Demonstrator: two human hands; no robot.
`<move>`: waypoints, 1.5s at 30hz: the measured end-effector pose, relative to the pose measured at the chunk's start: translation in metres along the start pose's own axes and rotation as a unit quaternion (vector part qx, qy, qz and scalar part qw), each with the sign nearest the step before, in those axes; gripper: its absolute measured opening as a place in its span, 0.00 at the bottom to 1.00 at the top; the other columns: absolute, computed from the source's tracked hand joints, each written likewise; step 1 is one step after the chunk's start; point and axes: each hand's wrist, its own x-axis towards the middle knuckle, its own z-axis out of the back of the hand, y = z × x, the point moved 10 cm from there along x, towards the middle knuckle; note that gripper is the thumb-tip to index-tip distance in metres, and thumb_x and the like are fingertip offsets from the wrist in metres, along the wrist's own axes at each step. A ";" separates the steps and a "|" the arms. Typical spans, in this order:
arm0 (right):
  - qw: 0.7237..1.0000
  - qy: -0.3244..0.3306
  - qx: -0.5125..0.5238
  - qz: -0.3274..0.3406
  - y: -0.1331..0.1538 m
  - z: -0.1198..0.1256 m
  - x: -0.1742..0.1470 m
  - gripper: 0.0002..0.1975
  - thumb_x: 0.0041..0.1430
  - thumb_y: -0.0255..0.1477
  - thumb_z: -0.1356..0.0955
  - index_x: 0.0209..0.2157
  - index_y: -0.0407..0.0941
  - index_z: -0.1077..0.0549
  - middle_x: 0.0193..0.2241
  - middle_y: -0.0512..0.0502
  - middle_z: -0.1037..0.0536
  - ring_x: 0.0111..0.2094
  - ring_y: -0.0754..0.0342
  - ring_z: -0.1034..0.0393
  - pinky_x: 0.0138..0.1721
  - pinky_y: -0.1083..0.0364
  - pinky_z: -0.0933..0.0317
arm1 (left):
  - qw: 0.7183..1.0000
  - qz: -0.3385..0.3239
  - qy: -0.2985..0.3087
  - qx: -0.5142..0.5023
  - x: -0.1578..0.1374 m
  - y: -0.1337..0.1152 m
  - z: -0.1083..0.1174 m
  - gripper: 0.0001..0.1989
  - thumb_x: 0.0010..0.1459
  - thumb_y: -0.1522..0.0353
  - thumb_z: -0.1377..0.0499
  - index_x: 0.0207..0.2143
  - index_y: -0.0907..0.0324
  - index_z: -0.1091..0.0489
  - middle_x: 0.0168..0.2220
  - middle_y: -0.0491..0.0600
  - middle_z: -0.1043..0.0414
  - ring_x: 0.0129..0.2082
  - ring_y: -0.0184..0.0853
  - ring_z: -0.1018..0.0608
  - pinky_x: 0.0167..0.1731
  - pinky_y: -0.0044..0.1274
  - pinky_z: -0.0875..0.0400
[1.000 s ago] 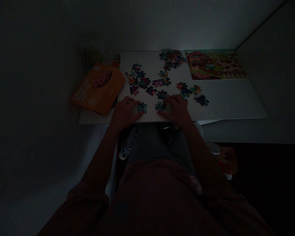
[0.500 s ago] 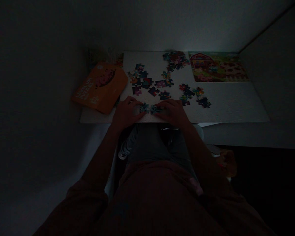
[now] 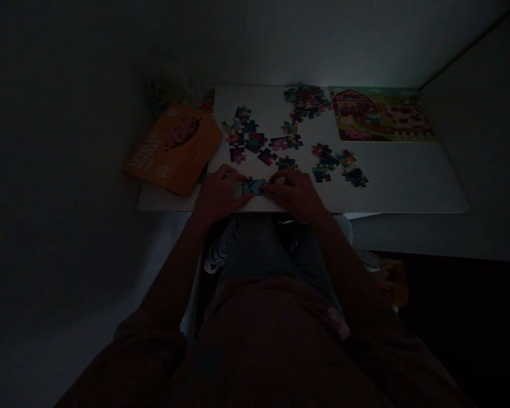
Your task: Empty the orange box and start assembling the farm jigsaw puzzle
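Two dark teal puzzle pieces lie edge to edge near the front of the white table (image 3: pixel 391 187). My left hand (image 3: pixel 218 191) pinches the left puzzle piece (image 3: pixel 250 187) between thumb and fingers. The right puzzle piece (image 3: pixel 263 185) is gripped by my right hand (image 3: pixel 296 192), whose fingers cover part of it. In the dim light I cannot tell whether the two are fully interlocked. Just beyond my hands lie several loose puzzle pieces (image 3: pixel 255 141), and another group of puzzle pieces (image 3: pixel 323 156) is to the right.
An orange puzzle box (image 3: pixel 182 161) lies slanted on the left side. A heap of puzzle pieces (image 3: pixel 308 102) sits at the back, beside a farm picture board (image 3: pixel 382 116) at the back right. The wall (image 3: pixel 280 45) rises behind the table.
The right hand has moved slightly left with its puzzle piece, and the gap between the two pieces has closed. The left hand has hardly moved.
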 end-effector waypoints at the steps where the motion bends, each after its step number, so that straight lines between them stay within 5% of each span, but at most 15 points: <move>1: 1.000 0.002 -0.005 0.002 0.001 0.000 0.000 0.16 0.90 0.41 0.27 0.68 0.64 0.09 0.68 0.40 0.13 0.60 0.34 0.19 0.65 0.33 0.29 | 1.000 -0.002 -0.002 0.003 0.000 0.000 0.000 0.24 0.76 0.52 0.25 0.67 0.51 0.13 0.64 0.60 0.18 0.59 0.52 0.13 0.61 0.44 0.17; 8: 1.000 0.003 -0.028 0.009 0.005 -0.002 -0.004 0.16 0.90 0.42 0.28 0.68 0.64 0.10 0.69 0.40 0.15 0.62 0.33 0.22 0.66 0.34 0.30 | 0.998 -0.062 0.023 0.007 -0.004 -0.010 -0.004 0.18 0.82 0.53 0.31 0.67 0.46 0.11 0.64 0.57 0.17 0.46 0.43 0.14 0.55 0.41 0.19; 15: 0.999 -0.038 0.000 -0.008 0.000 0.002 -0.008 0.18 0.88 0.42 0.27 0.71 0.62 0.12 0.69 0.38 0.17 0.62 0.32 0.21 0.69 0.31 0.30 | 0.994 -0.088 0.053 0.032 -0.007 -0.021 -0.007 0.17 0.85 0.53 0.34 0.67 0.39 0.10 0.65 0.55 0.17 0.49 0.45 0.14 0.56 0.43 0.18; 21: 0.975 -0.194 0.036 -0.099 -0.056 0.048 -0.041 0.20 0.83 0.49 0.28 0.64 0.53 0.15 0.61 0.31 0.15 0.61 0.26 0.20 0.68 0.24 0.28 | 0.996 -0.075 0.046 0.024 -0.005 -0.017 -0.007 0.15 0.84 0.53 0.34 0.61 0.41 0.07 0.65 0.55 0.15 0.45 0.43 0.14 0.54 0.42 0.18; 25: 0.956 -0.235 -0.004 -0.174 -0.109 0.081 -0.079 0.25 0.82 0.57 0.27 0.62 0.54 0.14 0.59 0.29 0.14 0.58 0.25 0.19 0.68 0.22 0.31 | 0.997 -0.073 0.013 -0.008 -0.004 -0.014 -0.002 0.16 0.83 0.51 0.33 0.57 0.45 0.07 0.64 0.56 0.14 0.42 0.41 0.13 0.51 0.41 0.15; 31: 0.962 -0.190 -0.060 -0.186 -0.139 0.078 -0.099 0.28 0.80 0.58 0.27 0.66 0.53 0.14 0.61 0.29 0.15 0.64 0.22 0.21 0.64 0.23 0.27 | 0.998 -0.060 -0.013 -0.011 -0.003 -0.009 0.002 0.25 0.80 0.48 0.30 0.70 0.48 0.14 0.65 0.60 0.14 0.59 0.54 0.09 0.60 0.47 0.11; 37: 0.963 -0.146 -0.119 -0.190 -0.137 0.063 -0.089 0.33 0.81 0.59 0.26 0.74 0.56 0.16 0.65 0.30 0.19 0.66 0.24 0.23 0.64 0.26 0.27 | 0.998 -0.057 -0.021 -0.026 -0.002 -0.002 0.003 0.26 0.81 0.43 0.33 0.65 0.48 0.13 0.63 0.60 0.12 0.55 0.56 0.08 0.57 0.49 0.10; 45: 0.959 -0.078 -0.124 -0.241 -0.135 0.061 -0.087 0.24 0.83 0.49 0.24 0.69 0.53 0.13 0.67 0.30 0.18 0.68 0.24 0.25 0.70 0.27 0.31 | 0.999 -0.031 -0.002 -0.042 0.001 0.003 0.005 0.18 0.79 0.51 0.29 0.63 0.48 0.12 0.62 0.55 0.12 0.54 0.50 0.09 0.57 0.42 0.11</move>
